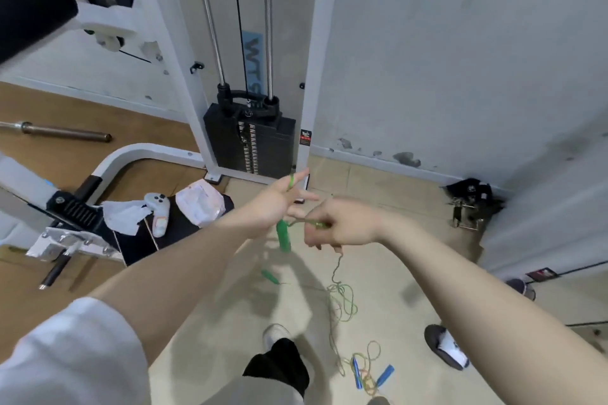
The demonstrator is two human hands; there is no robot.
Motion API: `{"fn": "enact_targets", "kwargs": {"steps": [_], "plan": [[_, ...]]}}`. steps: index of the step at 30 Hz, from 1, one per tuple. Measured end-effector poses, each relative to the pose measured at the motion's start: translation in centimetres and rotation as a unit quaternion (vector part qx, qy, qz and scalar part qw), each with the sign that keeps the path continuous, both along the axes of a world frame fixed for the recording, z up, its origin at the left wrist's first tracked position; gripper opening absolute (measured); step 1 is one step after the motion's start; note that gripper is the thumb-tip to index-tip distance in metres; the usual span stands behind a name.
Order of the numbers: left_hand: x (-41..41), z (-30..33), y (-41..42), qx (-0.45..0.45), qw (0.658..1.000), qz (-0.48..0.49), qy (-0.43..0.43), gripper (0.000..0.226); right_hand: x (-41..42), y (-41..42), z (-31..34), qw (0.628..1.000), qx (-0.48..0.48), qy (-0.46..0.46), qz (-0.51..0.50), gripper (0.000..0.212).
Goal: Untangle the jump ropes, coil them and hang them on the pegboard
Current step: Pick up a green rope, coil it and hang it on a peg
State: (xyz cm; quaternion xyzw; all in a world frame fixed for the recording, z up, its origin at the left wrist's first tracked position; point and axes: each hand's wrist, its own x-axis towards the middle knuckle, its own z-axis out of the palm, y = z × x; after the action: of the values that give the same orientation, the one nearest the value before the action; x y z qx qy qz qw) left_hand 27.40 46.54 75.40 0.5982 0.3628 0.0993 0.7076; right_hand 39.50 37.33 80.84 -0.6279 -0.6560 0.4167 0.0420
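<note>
My left hand (pixel 279 204) is held out with fingers spread, and the green jump rope (pixel 342 302) loops around its fingers. A green handle (pixel 283 236) hangs just below that palm. My right hand (pixel 342 223) pinches the green cord close by. From it the cord drops to a loose tangle on the floor. A second green handle (pixel 270 277) dangles lower. On the floor near my feet lies a yellowish rope with two blue handles (pixel 384 375), tangled with the green cord. The pegboard is not in view.
A cable machine with a black weight stack (pixel 253 141) stands straight ahead against the wall. At left a bench (pixel 138 240) holds a controller, cloth and packet. A barbell (pixel 62 132) lies on the floor at far left. A black strap bundle (pixel 470 204) sits at right.
</note>
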Motion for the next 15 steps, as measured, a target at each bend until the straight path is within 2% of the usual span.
{"fn": "enact_targets", "kwargs": {"steps": [2, 4, 6, 7, 10, 12, 13, 15], "plan": [[-0.5, 0.6, -2.8, -0.025, 0.997, -0.071, -0.002, 0.034, 0.3, -1.9, 0.8, 0.986, 0.135, 0.007, -0.100, 0.020], [-0.9, 1.5, -5.3, -0.111, 0.987, -0.115, -0.017, 0.049, 0.6, -4.1, 1.0, 0.952, 0.233, 0.017, -0.196, 0.023], [-1.5, 2.8, -7.7, -0.195, 0.963, -0.184, -0.024, 0.071, 0.5, -6.7, 0.5, 0.924, 0.265, 0.043, -0.271, 0.026], [-1.8, 3.5, -8.8, -0.192, 0.952, -0.237, -0.016, 0.073, 0.3, -7.8, 0.1, 0.915, 0.267, 0.066, -0.294, 0.028], [-3.7, 5.7, -11.8, -0.122, 0.924, -0.361, -0.010, 0.049, -1.1, -11.1, -1.5, 0.882, 0.259, 0.163, -0.359, 0.029], [-4.9, 6.5, -12.9, -0.104, 0.928, -0.353, -0.058, 0.036, -2.3, -12.7, -2.5, 0.855, 0.253, 0.223, -0.394, 0.027], [-5.4, 6.7, -13.3, -0.111, 0.934, -0.327, -0.090, 0.035, -3.0, -13.4, -3.1, 0.853, 0.244, 0.233, -0.398, 0.027], [-6.0, 6.8, -13.8, -0.155, 0.948, -0.238, -0.141, 0.044, -4.3, -15.0, -4.3, 0.879, 0.195, 0.220, -0.375, 0.030]]}}
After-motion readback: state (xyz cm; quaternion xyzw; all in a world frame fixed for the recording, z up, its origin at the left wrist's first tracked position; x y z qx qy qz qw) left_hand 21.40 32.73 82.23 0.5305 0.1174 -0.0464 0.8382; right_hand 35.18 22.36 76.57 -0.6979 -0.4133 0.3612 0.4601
